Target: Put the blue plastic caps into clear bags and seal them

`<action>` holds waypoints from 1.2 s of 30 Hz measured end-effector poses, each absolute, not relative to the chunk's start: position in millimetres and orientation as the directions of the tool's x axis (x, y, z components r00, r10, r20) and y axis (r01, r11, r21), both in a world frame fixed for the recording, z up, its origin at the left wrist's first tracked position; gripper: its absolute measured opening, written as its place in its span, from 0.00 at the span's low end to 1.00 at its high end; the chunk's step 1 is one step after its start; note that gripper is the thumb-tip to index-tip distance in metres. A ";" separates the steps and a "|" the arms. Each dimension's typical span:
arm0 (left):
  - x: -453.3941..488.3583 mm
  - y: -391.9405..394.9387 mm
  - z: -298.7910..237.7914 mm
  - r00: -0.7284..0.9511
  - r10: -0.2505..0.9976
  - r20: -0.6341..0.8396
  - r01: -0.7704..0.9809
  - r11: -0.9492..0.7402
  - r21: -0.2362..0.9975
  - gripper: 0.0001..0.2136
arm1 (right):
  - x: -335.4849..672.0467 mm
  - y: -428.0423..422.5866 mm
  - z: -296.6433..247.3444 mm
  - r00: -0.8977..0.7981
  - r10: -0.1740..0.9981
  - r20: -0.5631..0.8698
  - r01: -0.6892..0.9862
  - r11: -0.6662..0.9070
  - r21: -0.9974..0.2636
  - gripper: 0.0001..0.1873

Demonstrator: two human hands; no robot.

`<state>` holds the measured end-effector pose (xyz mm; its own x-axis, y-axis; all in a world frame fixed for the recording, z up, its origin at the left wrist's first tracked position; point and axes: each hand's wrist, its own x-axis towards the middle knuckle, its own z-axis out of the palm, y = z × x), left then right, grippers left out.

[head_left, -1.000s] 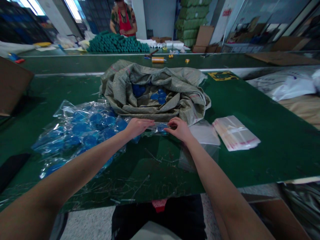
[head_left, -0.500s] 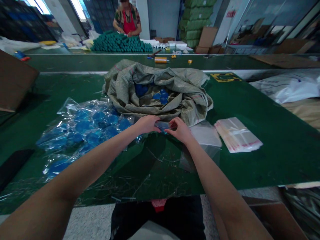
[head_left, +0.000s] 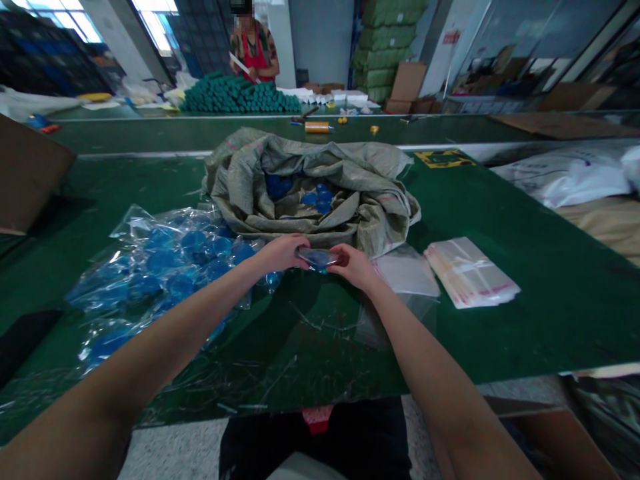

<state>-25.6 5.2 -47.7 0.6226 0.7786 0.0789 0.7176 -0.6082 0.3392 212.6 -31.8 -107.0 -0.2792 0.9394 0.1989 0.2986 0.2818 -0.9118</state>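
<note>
Between my two hands, just in front of the sack, is a clear plastic bag (head_left: 318, 258) with something bluish in it. My left hand (head_left: 286, 253) is closed on its left end, and my right hand (head_left: 351, 265) pinches its right end. To the left lies a heap of bagged blue round pieces (head_left: 170, 257) in shiny clear film. Behind my hands the grey-green woven sack (head_left: 310, 230) lies with its mouth rolled open, showing loose blue pieces (head_left: 320, 199) inside. Beside my right wrist, loose clear bags (head_left: 410, 273) lie flat.
A banded stack of clear bags (head_left: 473, 273) lies on the green table (head_left: 500, 333) at right. A dark flat object (head_left: 30, 340) and a cardboard box (head_left: 30, 173) are at left. Across the tables, a person in a red apron (head_left: 253, 53) stands behind piled green rolls (head_left: 240, 95).
The bag between my hands has tipped so its flat face shows more, with both hands still on it. The view shifted slightly. The person opposite has raised a white strip.
</note>
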 end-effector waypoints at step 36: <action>-109.6 -65.5 32.8 0.155 0.963 0.221 0.988 -0.151 -0.035 0.18 | 278.4 -52.6 24.8 0.410 0.811 0.417 -0.381 0.568 -0.730 0.16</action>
<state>-109.6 -65.5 32.8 0.1554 0.9629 0.2207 0.9879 -0.1515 -0.0346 278.4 -52.6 24.8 0.4105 0.8110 0.4169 -0.3809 0.5679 -0.7297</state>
